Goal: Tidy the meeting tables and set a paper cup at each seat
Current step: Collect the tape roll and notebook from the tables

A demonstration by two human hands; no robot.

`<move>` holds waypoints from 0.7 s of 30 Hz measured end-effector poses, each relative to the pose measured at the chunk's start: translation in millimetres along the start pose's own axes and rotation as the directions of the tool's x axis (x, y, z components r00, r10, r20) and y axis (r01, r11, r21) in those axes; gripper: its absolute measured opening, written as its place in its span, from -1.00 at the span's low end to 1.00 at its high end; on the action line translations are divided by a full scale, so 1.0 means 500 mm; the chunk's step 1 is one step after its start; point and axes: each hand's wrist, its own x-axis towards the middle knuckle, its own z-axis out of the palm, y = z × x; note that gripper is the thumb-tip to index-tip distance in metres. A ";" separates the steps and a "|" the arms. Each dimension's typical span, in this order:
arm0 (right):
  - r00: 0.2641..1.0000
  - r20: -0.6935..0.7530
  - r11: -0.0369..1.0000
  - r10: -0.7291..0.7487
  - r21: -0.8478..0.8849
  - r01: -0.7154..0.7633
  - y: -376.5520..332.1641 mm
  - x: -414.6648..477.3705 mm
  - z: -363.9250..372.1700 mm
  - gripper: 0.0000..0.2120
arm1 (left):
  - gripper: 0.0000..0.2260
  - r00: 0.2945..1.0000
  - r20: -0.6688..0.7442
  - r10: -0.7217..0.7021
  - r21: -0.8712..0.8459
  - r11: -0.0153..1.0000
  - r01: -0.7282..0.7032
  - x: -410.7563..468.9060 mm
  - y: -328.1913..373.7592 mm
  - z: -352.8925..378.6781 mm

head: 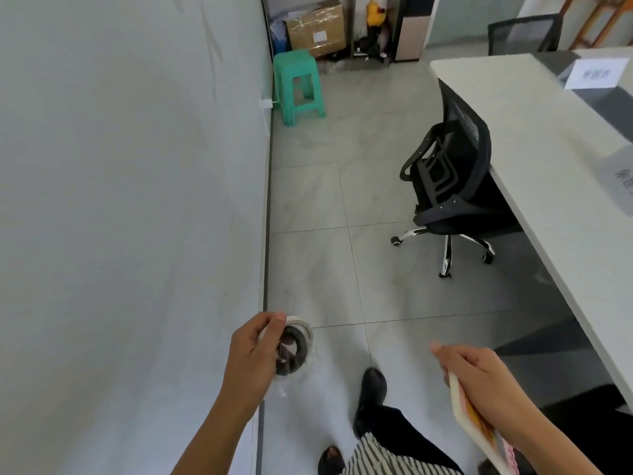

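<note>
- The cup (pixel 296 347), a white-rimmed round thing with a dark inside and clear plastic wrap around it, is off the bench, held in the air over the floor (pixel 318 200) close to the wall (pixel 120 166).
- The left hand (pixel 251 354) grips the cup, with the thumb over its upper rim and the fingers curled round its side; loose plastic hangs below.
- The right hand (pixel 479 382) is clamped on a flat booklet (pixel 474 419) with a pale cover and orange-yellow print, which tilts down and towards the body.
- Between the hands, lower down, a black shoe (pixel 371 392) stands on the grey tiles.
- The white bench (pixel 513 108) runs along the right side, well apart from both hands.
- A white name card (pixel 596 74) stands near the bench's far end; another card (pixel 621 180) lies nearer, cut off at the right; their print is too blurred to read.
- A black mesh chair (pixel 448 173) on castors is pushed against the bench's left edge.
- Farther off, a green stool (pixel 298 85) stands beside the wall, with a taped cardboard box (pixel 317 27) behind it.
</note>
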 end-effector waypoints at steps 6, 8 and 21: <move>1.000 0.003 0.999 0.022 0.030 -0.022 -0.111 0.308 -0.049 -0.55 | -0.82 0.996 -0.010 -0.085 -0.002 0.996 0.085 0.294 0.064 0.056; 1.000 0.004 1.000 0.019 0.015 -0.019 -0.172 0.420 -0.075 -0.55 | -0.82 0.995 -0.029 -0.095 0.016 0.995 0.095 0.391 0.103 0.073; 0.968 0.172 0.975 -0.182 -0.099 0.201 -0.606 1.056 -0.119 -0.55 | -0.82 0.979 -0.165 -0.119 -0.019 0.993 0.117 0.953 0.286 0.120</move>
